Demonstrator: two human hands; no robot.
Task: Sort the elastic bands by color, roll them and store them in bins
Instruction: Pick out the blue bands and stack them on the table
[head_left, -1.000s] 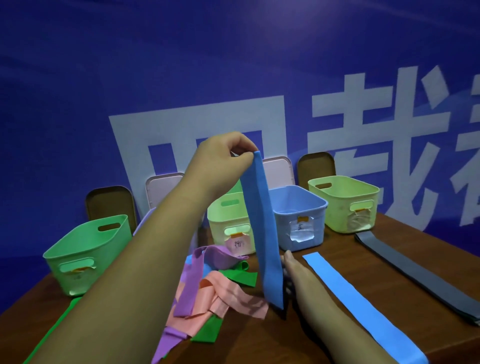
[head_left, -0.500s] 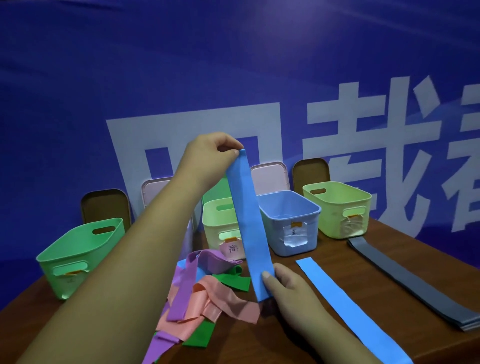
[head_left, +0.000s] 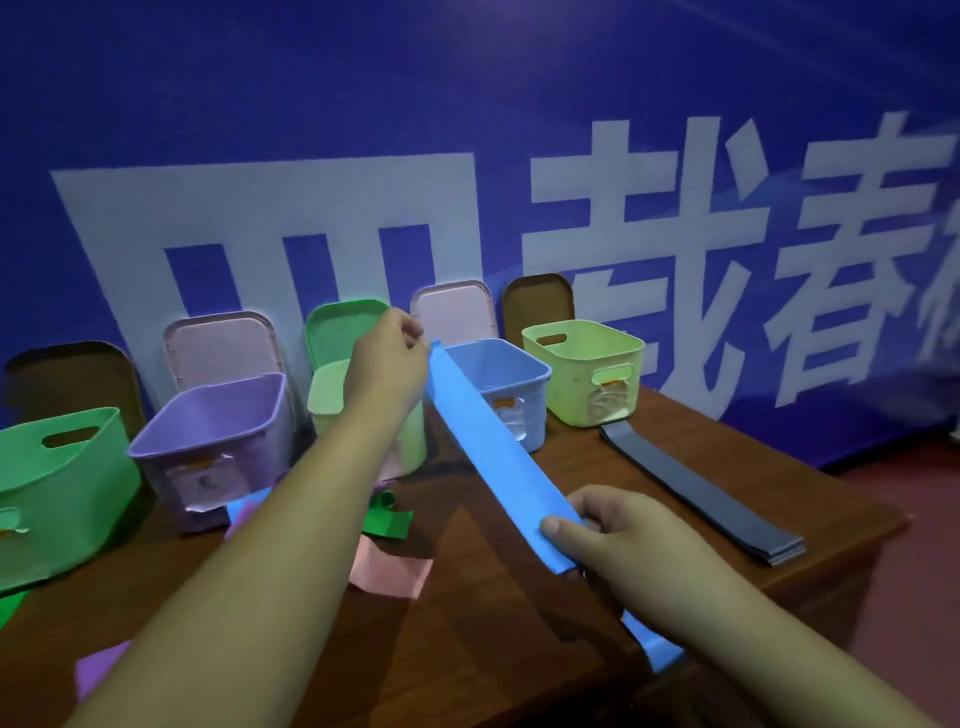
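Our left hand (head_left: 387, 358) and right hand (head_left: 618, 535) each pinch 1 end of the blue band (head_left: 493, 452), stretched taut above the table (head_left: 597, 467).

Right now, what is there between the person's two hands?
A blue elastic band, pulled straight: the left hand pinches its upper end, the right hand grips its lower end. The head view shows it, in front of the blue bin.

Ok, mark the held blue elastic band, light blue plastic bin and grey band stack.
held blue elastic band (head_left: 491, 457), head view, mid-length of strip
light blue plastic bin (head_left: 535, 415), head view, front wall
grey band stack (head_left: 696, 488), head view, top band's middle
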